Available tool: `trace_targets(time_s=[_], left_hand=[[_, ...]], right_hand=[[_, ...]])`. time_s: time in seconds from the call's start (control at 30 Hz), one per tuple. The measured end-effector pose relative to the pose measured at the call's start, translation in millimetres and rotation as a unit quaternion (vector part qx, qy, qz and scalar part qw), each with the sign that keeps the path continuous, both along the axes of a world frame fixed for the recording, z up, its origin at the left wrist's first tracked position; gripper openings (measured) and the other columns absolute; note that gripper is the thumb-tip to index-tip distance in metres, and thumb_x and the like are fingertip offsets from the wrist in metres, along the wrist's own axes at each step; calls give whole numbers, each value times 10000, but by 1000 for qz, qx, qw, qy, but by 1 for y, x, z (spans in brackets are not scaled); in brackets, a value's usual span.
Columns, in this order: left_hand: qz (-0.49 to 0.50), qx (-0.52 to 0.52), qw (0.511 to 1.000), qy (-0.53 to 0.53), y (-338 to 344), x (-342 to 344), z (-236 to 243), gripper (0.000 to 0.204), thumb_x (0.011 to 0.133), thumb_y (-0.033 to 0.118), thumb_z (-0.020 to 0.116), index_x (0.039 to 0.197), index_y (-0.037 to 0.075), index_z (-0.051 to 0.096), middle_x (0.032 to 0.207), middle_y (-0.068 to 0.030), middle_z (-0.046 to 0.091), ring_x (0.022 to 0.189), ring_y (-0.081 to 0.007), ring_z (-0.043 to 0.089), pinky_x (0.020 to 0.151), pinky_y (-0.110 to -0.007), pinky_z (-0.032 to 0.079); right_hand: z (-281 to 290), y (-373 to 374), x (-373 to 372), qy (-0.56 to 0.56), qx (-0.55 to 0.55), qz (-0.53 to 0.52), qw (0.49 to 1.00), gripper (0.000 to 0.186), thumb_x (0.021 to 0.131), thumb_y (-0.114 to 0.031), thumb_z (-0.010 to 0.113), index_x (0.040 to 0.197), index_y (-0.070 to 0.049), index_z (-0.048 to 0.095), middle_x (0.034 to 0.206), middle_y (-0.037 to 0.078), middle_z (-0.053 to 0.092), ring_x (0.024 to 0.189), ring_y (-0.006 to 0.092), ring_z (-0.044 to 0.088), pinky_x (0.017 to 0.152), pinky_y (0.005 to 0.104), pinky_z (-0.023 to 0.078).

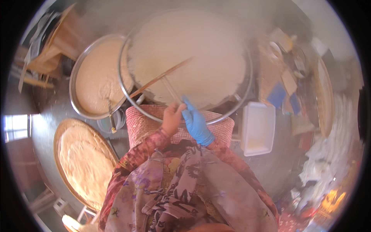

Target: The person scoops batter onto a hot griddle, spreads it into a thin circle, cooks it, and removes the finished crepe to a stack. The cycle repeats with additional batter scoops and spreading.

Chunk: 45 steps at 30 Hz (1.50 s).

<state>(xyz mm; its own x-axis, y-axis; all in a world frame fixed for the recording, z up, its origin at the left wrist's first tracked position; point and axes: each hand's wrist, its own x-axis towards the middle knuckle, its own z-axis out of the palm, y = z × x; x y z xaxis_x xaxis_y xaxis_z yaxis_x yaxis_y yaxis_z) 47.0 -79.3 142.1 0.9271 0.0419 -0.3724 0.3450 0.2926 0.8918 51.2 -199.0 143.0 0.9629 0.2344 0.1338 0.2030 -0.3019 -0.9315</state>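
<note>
A large round griddle (216, 50) lies in front of me, covered with a pale sheet of batter. Across its left part rests a T-shaped wooden batter spreader (166, 73), its long crosspiece slanting over the griddle's near-left edge. Bare and closed, my left hand (172, 118) grips the end of the spreader's handle. My right hand (196, 121), in a blue glove, is closed on the same handle right beside it; its fingertips are partly hidden. A metal ring (248, 91) runs around the griddle.
Left of the griddle stands a metal basin (75, 98) of batter with a ladle (112, 120). Below it, a round woven tray (58, 154) bears stacked flatbreads. A red-white cloth (135, 127) covers the near edge. At right are a white plastic bin (258, 129) and blue pieces (276, 94). Steam blurs the far side.
</note>
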Motion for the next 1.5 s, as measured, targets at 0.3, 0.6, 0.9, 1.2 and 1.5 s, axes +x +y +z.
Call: trace_targets(time_s=[0.3, 0.6, 0.9, 1.2, 1.5], left_hand=[[4, -14, 999, -52, 81, 9, 22, 270, 925, 224, 481, 1091, 15, 522, 840, -79, 587, 785, -179, 594, 736, -318, 503], [76, -75, 991, -75, 70, -38, 27, 302, 924, 193, 482, 1173, 21, 470, 945, -92, 596, 832, -186, 609, 756, -313, 502], [127, 8, 988, -90, 53, -52, 43, 261, 927, 189, 473, 1127, 22, 497, 968, -95, 612, 814, -172, 619, 729, -284, 504], [121, -120, 984, -49, 66, -24, 54, 360, 954, 347, 384, 1014, 11, 500, 604, 25, 361, 436, -54, 311, 399, -198, 292], [62, -119, 989, -60, 78, -20, 43, 405, 954, 398, 348, 958, 15, 482, 550, 29, 337, 392, -61, 298, 369, -209, 285]], right_hand=[[-46, -301, 48, -10, 111, -529, 841, 397, 856, -180, 589, 1183, 35, 517, 1099, 85, 576, 959, 149, 522, 873, 278, 408], [-124, -484, 102, 64, 64, -518, 851, 384, 752, -232, 705, 1034, 16, 623, 883, 46, 642, 688, 163, 569, 633, 270, 451], [-53, -409, 55, 180, 434, -359, 806, 299, 817, -177, 637, 1091, -70, 586, 984, 55, 622, 789, 170, 579, 680, 255, 462], [40, -215, 88, 160, 64, -169, 971, 458, 779, -254, 661, 1108, 49, 562, 1002, 92, 617, 870, 148, 575, 796, 271, 454], [3, -33, 159, 71, -253, -15, 965, 487, 680, -394, 685, 941, 15, 637, 832, 166, 655, 764, 291, 638, 687, 360, 489]])
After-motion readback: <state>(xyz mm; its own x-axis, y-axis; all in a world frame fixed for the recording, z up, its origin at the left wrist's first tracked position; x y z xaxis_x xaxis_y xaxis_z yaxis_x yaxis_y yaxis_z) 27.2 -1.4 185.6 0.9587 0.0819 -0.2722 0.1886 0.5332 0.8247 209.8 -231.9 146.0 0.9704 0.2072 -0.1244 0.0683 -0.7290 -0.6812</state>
